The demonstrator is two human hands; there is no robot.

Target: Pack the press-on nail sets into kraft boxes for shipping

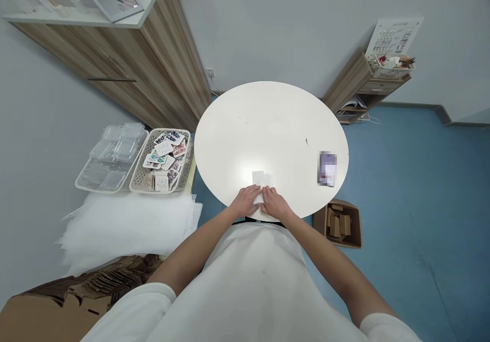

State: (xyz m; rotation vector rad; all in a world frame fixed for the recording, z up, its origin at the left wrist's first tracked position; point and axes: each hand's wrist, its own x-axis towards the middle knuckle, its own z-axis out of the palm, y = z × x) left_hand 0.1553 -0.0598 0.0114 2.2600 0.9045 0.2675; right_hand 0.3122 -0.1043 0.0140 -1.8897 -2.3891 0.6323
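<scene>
A small, thin white sheet (258,178), folded or in overlapping parts, lies near the front edge of the white oval table (268,122). My left hand (246,201) grips its near left side, fingers bent toward the middle. From the other side my right hand (274,202) presses and pinches it, thumb and fingers drawn together. The two hands almost meet over the sheet and cover part of it. Whether anything lies inside the sheet is hidden.
Right on the table is a blurred purple item (327,169). A cardboard box (356,224) with small brown boxes stands below. To the left are a basket (133,186) of carded accessories, clear plastic cases (115,153), stacked white sheets (130,224) and flattened cardboard (49,316).
</scene>
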